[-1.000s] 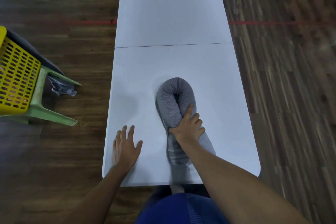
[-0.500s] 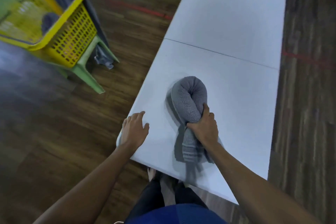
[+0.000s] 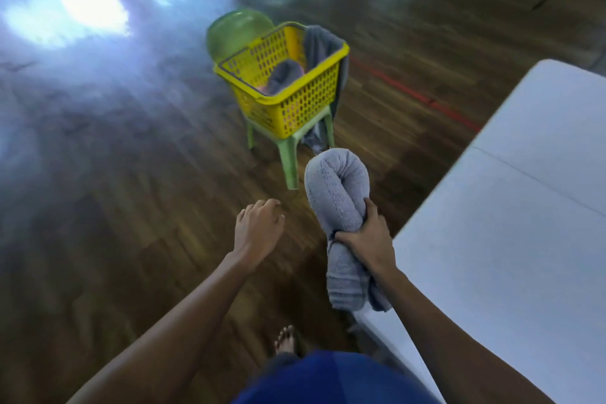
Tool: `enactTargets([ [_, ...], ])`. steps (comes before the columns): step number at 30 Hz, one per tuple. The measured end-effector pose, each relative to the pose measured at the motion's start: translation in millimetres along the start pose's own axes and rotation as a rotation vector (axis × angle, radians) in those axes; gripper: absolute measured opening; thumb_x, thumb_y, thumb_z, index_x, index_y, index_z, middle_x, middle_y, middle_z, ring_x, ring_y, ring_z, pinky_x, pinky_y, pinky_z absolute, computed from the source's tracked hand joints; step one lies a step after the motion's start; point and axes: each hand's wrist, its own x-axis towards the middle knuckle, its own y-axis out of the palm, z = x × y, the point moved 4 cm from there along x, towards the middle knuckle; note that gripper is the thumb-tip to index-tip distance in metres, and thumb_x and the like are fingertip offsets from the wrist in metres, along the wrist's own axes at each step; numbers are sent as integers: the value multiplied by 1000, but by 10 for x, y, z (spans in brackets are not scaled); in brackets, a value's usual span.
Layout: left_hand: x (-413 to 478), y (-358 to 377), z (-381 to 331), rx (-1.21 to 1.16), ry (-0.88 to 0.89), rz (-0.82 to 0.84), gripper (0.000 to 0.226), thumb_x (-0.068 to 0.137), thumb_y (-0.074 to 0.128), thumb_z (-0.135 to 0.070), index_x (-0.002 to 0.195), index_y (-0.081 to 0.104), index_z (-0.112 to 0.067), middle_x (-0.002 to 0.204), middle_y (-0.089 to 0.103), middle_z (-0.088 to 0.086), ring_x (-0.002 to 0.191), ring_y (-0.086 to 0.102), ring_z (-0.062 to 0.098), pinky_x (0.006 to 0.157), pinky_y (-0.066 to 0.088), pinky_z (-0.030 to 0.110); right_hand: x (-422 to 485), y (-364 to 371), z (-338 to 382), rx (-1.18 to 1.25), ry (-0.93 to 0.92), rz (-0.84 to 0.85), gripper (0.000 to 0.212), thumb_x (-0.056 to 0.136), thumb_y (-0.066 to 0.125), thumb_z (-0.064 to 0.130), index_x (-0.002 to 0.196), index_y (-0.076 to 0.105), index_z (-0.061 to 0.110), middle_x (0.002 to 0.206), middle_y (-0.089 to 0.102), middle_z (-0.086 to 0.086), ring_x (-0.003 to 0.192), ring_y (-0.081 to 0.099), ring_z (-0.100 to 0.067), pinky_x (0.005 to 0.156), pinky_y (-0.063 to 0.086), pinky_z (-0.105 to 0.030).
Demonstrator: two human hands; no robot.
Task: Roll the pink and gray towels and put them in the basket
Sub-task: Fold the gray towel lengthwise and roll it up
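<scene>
I see mostly wooden floor (image 3: 131, 174), with the white table (image 3: 508, 239) running off to my right. Well ahead stands a green chair (image 3: 290, 154), and the yellow basket (image 3: 308, 98) sits on its seat. Inside the basket there is a gray roll and a hint of pink, though blur hides the detail. A gray cloth hangs over the basket's right rim.

The gray towel (image 3: 337, 190), rolled and doubled over, is off the table and in the air just beside the table's near left edge. My right hand (image 3: 367, 236) is wrapped tightly around its middle. The towel's long axis runs almost straight away from me. The rounded bend leads toward the basket, and the loose ends hang below my fist.

The basket lies ahead and a little left of that grip, along the line the towel already points. My left hand (image 3: 259, 226) hangs empty, fingers loosely curled, beside the towel on its left. I judge the carrying hand needs only to reach forward and lower the bend over the basket's near rim.
</scene>
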Motion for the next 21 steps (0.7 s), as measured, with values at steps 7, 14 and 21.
enactTargets([
  [7, 815, -690, 848, -1, -47, -63, 28, 91, 55, -25, 118, 65, -22, 114, 66, 1, 107, 60, 23, 97, 43, 39, 557, 741, 1038, 119, -21, -29, 100, 45, 79, 57, 134, 38, 37, 118, 58, 9, 101, 61, -17, 85, 54, -47],
  [14, 2190, -925, 1107, -48, -26, -68, 29, 89, 57, -27, 116, 66, -24, 114, 66, -2, 111, 58, 22, 98, 41, 37, 1593, 1067, 1868, 192, -30, -101, 95, 48, 79, 51, 134, 40, 37, 114, 59, 10, 98, 61, -15, 82, 54, -43],
  [21, 4024, -1059, 1093, -10, 79, -48, 24, 89, 58, -28, 112, 65, -25, 110, 66, -3, 106, 58, 23, 93, 42, 37, 3144, 1210, 2592, 311, -27, -151, 91, 54, 81, 46, 135, 40, 37, 115, 61, 8, 93, 64, -15, 75, 57, -42],
])
